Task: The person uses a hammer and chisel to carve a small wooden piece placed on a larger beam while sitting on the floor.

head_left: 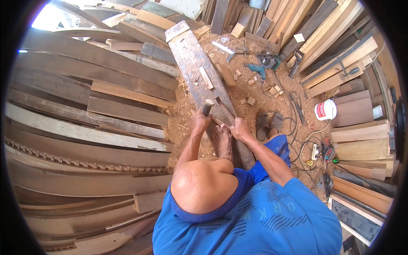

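Note:
My left hand (202, 120) is closed around a dark-handled tool (207, 109) with a pale, rounded top; its lower part is hidden. Close by on the right, my right hand (241, 130) grips a long brown bar-like tool (225, 109) with a dark end pointing away from me; its exact kind is unclear. Both hands are over a long worn plank (193, 55) lying on the floor. My bare foot (224, 142) rests on this plank just below the hands. A short pale wood strip (206, 78) lies further along it.
Boards (85, 106) are stacked along the left, and more timber leans at the right and back. A teal drill (256, 70), a circular saw (270, 61), a hand saw (296, 63), sandals (269, 123), a white-and-red bucket (325, 110) and cables lie on the sawdust-covered floor.

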The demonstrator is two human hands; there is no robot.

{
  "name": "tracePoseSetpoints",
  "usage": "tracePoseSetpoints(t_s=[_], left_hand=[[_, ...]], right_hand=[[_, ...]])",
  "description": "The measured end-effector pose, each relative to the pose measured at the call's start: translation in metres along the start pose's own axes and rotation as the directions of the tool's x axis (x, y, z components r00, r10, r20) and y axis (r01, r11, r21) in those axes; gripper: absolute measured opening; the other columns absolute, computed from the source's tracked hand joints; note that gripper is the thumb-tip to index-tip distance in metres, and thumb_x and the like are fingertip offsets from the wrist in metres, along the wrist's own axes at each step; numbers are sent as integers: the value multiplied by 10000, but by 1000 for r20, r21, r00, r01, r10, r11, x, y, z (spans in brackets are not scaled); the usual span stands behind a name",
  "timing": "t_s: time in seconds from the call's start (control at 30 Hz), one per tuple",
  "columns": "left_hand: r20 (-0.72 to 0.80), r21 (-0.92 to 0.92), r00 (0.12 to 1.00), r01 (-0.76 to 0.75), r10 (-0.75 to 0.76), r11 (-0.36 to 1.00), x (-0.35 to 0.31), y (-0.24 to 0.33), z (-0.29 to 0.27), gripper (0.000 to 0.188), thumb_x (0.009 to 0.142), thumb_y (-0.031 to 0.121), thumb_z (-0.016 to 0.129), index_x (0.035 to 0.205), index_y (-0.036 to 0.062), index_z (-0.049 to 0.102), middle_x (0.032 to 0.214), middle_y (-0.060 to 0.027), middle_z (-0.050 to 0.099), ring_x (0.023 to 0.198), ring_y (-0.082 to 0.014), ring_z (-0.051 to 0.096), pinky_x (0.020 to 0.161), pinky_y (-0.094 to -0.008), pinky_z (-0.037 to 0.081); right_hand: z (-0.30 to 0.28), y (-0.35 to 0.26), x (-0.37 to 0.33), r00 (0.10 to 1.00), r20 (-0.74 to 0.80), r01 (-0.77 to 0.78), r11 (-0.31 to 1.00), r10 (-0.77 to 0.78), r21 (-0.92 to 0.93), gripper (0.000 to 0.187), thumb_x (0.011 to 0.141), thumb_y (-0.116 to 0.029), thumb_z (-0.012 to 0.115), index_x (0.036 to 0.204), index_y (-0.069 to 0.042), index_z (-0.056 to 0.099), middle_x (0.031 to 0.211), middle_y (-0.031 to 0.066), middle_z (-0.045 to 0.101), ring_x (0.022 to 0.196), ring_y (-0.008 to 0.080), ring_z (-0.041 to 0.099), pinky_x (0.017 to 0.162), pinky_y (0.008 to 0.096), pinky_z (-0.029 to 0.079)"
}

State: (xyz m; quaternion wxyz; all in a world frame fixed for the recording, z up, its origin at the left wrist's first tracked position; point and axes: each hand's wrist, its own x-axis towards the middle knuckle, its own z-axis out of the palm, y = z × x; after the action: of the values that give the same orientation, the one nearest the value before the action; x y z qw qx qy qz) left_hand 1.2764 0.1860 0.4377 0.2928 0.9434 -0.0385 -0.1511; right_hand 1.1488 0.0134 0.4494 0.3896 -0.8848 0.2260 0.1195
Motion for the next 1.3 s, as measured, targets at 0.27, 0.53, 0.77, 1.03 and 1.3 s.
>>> tracePoseSetpoints(t_s=[0.27,0.53,0.77,1.03,1.3], left_hand=[[-149,-474,989,-80,9,877,0,0,-36,267,783,114,715,1020,36,620,840,-100,666,775,-216,645,726,-354,531],[-68,-719,992,-123,108,684,0,49,-64,236,793,108,707,995,31,611,828,-81,654,774,-184,630,718,-330,519],[1,-718,979,-140,202,682,-5,70,-47,210,803,102,701,973,27,603,818,-64,644,774,-156,616,711,-309,509],[-34,-608,932,-307,361,733,-3,76,-45,158,820,74,682,934,25,585,804,-31,623,763,-109,592,689,-273,491],[-169,-582,899,-422,404,695,-3,73,-46,165,797,9,677,898,23,547,786,6,569,740,-73,551,661,-237,468]], right_hand=[[-109,-34,-47,967,-17,249,928,-254,276,375,851,-290,644,993,56,613,884,276,654,872,413,655,758,456,501],[-177,-63,-85,831,-316,542,794,-458,276,478,967,-322,548,1306,4,464,1018,238,655,929,346,658,808,404,496],[-180,-73,-99,852,-337,524,649,-401,552,461,984,-281,520,1335,10,449,817,90,604,719,171,568,678,322,475],[-181,-76,-108,847,-343,530,596,-406,603,465,987,-275,518,1340,19,445,757,42,584,598,102,516,565,266,444],[-178,-77,-107,814,-366,578,574,-450,579,488,990,-263,523,1368,28,419,753,40,584,606,78,514,559,240,445]])
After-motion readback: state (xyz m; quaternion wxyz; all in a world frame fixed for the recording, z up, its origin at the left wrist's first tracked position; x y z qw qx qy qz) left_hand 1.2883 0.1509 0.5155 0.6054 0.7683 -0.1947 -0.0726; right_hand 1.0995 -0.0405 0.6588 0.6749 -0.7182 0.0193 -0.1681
